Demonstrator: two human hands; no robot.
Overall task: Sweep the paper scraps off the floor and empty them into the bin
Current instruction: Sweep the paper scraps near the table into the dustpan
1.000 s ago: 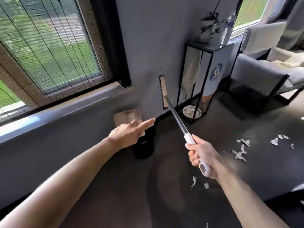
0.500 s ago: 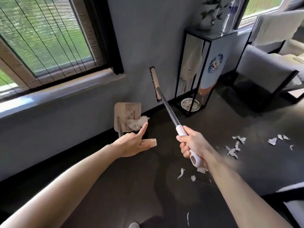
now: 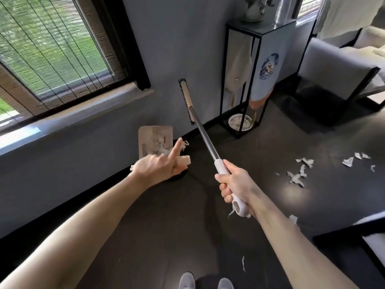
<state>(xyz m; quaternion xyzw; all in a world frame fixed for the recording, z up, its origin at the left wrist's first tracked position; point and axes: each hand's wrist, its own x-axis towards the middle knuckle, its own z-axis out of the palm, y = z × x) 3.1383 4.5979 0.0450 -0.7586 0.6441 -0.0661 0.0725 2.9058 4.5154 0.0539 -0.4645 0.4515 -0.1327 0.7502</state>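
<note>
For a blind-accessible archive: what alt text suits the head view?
A left hand holds a beige dustpan of paper scraps tipped upright, while the right hand holds a broom raised. Other scraps litter the dark floor.

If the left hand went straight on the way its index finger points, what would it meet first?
Most likely the paper scraps at the edge of the dustpan, just past the fingertip of the left hand. Behind them stands the wall. Depth is hard to judge.
</note>
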